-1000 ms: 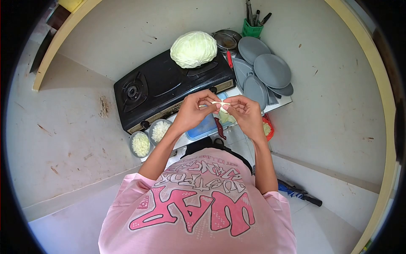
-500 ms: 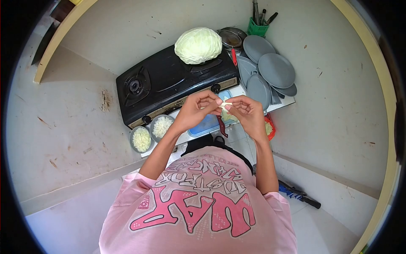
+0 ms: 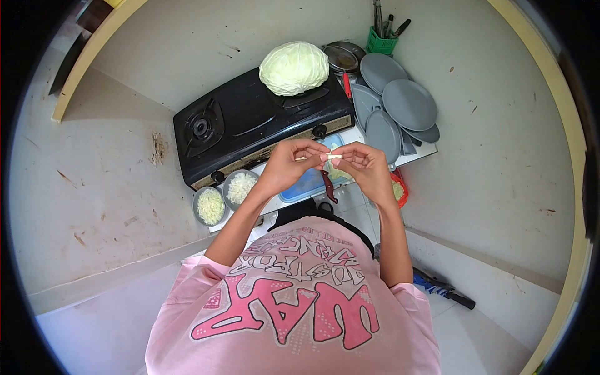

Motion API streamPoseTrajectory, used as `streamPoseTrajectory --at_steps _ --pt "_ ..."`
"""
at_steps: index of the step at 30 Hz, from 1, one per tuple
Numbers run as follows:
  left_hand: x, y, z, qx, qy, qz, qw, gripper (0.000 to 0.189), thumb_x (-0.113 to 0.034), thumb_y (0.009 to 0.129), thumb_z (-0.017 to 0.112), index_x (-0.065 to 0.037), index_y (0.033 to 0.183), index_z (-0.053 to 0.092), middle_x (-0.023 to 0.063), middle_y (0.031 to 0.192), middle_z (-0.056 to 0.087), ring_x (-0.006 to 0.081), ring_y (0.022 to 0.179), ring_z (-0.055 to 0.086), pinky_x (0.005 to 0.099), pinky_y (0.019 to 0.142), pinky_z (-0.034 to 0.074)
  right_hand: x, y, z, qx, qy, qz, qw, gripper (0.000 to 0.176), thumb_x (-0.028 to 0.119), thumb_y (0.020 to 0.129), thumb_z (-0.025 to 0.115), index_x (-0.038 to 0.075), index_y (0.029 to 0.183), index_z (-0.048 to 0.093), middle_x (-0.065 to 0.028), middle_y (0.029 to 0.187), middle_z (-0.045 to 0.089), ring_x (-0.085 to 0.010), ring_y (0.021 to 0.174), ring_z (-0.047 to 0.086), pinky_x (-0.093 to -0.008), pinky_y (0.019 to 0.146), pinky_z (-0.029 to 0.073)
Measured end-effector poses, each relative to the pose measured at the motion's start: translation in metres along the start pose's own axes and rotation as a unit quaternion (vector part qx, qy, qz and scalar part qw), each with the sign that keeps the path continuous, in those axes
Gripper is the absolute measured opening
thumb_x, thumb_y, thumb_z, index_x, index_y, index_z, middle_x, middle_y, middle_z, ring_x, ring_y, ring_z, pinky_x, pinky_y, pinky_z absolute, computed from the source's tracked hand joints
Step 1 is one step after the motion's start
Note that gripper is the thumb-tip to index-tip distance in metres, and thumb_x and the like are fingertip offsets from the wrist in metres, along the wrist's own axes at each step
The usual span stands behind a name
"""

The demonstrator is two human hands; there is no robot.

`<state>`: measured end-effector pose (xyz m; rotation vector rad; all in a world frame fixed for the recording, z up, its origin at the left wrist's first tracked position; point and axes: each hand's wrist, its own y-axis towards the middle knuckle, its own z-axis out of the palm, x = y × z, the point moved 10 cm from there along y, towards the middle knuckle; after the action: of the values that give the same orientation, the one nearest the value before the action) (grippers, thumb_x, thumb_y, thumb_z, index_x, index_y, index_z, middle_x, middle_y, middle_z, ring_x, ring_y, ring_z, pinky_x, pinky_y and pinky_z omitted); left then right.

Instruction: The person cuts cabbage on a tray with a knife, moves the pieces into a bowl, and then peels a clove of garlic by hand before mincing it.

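Observation:
Between the fingertips of my left hand (image 3: 292,164) and my right hand (image 3: 361,167) is a small pale piece (image 3: 334,156), pinched at both ends. Its kind is too small to tell. Below it lies a blue cutting board (image 3: 304,185), with pale green leafy pieces (image 3: 339,174) on its right part. A knife with a dark red handle (image 3: 329,187) rests at the board, its blade partly hidden. Two grey bowls of chopped pale pieces, one whiter (image 3: 240,187) and one greener (image 3: 210,207), stand to the left.
A whole cabbage (image 3: 294,68) sits on the black gas stove (image 3: 244,119) behind the board. Grey plates (image 3: 409,105) are at the right, near a green basket of utensils (image 3: 381,44). A red bag (image 3: 400,189) hangs by the counter's right edge.
The pale piece between my fingertips now shows more fully and lies more level. My fingers have shifted slightly around it.

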<state>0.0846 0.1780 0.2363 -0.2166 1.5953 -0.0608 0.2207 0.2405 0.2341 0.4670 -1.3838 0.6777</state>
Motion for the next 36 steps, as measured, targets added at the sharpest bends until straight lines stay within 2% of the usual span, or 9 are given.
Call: streamPoseTrajectory --at_steps 3,6,12,18,24,27,31,33,36 --pt "-0.014 -0.004 0.002 -0.015 0.121 0.002 0.993 0.018 -0.006 0.094 0.070 0.004 0.110 0.073 0.0095 0.102 0.074 0.0124 0.086 0.069 0.0281 0.077 0.057 -0.007 0.002 -0.003 0.010 0.015 0.002 1.000 0.017 -0.005 0.090 0.071 -0.004 0.107 0.070 -0.0088 0.094 0.074 -0.0097 0.086 0.069 -0.0231 0.078 0.056" --pt "-0.026 -0.005 0.005 -0.026 0.180 0.052 0.982 0.018 -0.005 0.093 0.070 0.003 0.109 0.074 0.0108 0.102 0.073 0.0137 0.086 0.069 0.0295 0.076 0.057 -0.011 0.001 -0.005 0.018 0.025 0.006 1.000 0.019 -0.005 0.090 0.071 -0.004 0.109 0.070 -0.0095 0.096 0.074 -0.0109 0.087 0.070 -0.0237 0.080 0.056" --pt "-0.038 -0.003 0.013 -0.009 0.283 0.091 0.955 0.017 -0.005 0.093 0.068 0.003 0.108 0.073 0.0153 0.100 0.070 0.0223 0.085 0.071 0.0329 0.077 0.057 -0.023 0.002 -0.009 0.021 0.071 0.018 0.997 0.021 -0.005 0.090 0.071 -0.005 0.110 0.069 -0.0109 0.097 0.074 -0.0116 0.089 0.070 -0.0236 0.081 0.056" --pt "-0.045 -0.001 0.019 -0.030 0.335 0.159 0.928 0.012 -0.002 0.092 0.067 0.005 0.102 0.070 0.0186 0.098 0.069 0.0321 0.085 0.069 0.0387 0.077 0.056 -0.018 0.000 -0.006 -0.006 0.072 -0.025 0.997 0.021 -0.005 0.090 0.070 -0.006 0.111 0.068 -0.0107 0.100 0.073 -0.0111 0.092 0.069 -0.0234 0.084 0.055" --pt "-0.046 -0.003 0.020 -0.053 0.333 0.181 0.924 0.013 -0.002 0.091 0.067 0.005 0.103 0.068 0.0195 0.096 0.067 0.0330 0.085 0.068 0.0388 0.077 0.055 -0.016 -0.003 -0.008 -0.039 0.052 -0.056 0.996 0.018 -0.004 0.091 0.070 -0.006 0.109 0.068 -0.0093 0.099 0.072 -0.0103 0.091 0.068 -0.0231 0.082 0.055" --pt "-0.043 -0.004 0.019 -0.050 0.312 0.179 0.932 0.014 -0.004 0.094 0.068 0.004 0.105 0.069 0.0146 0.095 0.069 0.0259 0.084 0.068 0.0350 0.077 0.055 -0.017 -0.003 -0.010 -0.049 0.047 -0.072 0.995 0.018 -0.003 0.091 0.071 -0.005 0.108 0.068 -0.0088 0.098 0.072 -0.0103 0.090 0.068 -0.0234 0.082 0.055" --pt "-0.008 0.005 0.015 -0.012 0.058 0.061 0.996 0.018 -0.012 0.100 0.065 0.003 0.109 0.068 0.0087 0.094 0.071 0.0140 0.085 0.066 0.0289 0.079 0.054 -0.004 -0.007 -0.014 -0.082 0.023 -0.102 0.991 0.017 -0.001 0.090 0.073 -0.005 0.106 0.070 -0.0089 0.099 0.073 -0.0112 0.089 0.069 -0.0247 0.081 0.055" --pt "0.005 0.007 0.018 0.015 -0.068 0.015 0.997 0.021 -0.015 0.101 0.064 0.004 0.110 0.068 0.0083 0.094 0.072 0.0100 0.084 0.066 0.0263 0.079 0.055 0.002 -0.009 -0.016 -0.101 -0.005 -0.128 0.987 0.016 0.000 0.090 0.073 -0.005 0.105 0.070 -0.0092 0.099 0.073 -0.0120 0.089 0.069 -0.0255 0.081 0.055" --pt "0.015 0.007 0.017 -0.007 -0.127 -0.023 0.992 0.023 -0.016 0.103 0.062 0.004 0.113 0.067 0.0081 0.094 0.071 0.0102 0.085 0.067 0.0258 0.079 0.055 0.006 -0.013 -0.018 -0.120 -0.053 -0.153 0.979 0.016 0.000 0.089 0.074 -0.005 0.105 0.071 -0.0100 0.099 0.074 -0.0131 0.089 0.070 -0.0267 0.080 0.056"
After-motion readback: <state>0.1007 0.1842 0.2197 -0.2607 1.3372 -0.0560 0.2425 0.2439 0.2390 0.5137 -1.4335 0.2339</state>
